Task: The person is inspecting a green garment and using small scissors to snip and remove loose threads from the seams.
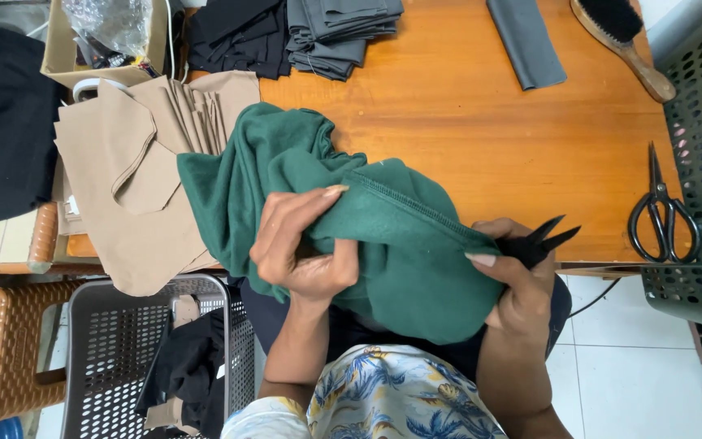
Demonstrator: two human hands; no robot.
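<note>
A dark green fleece garment (310, 175) lies bunched over the front edge of the wooden table (481, 122) and onto my lap. My left hand (302, 240) grips a fold of it near a stitched seam, thumb on top. My right hand (513, 272) holds the garment's right end and also a small pair of black thread snips (544, 238), whose pointed blades stick out to the right, apart.
A stack of tan fabric pieces (136, 171) lies at the left. Black and grey folded cloth (331, 32) sit at the back, beside a grey strip (526, 41) and a wooden brush (623, 41). Large black scissors (661, 211) rest at the right. A grey basket (107, 358) holds black cloth.
</note>
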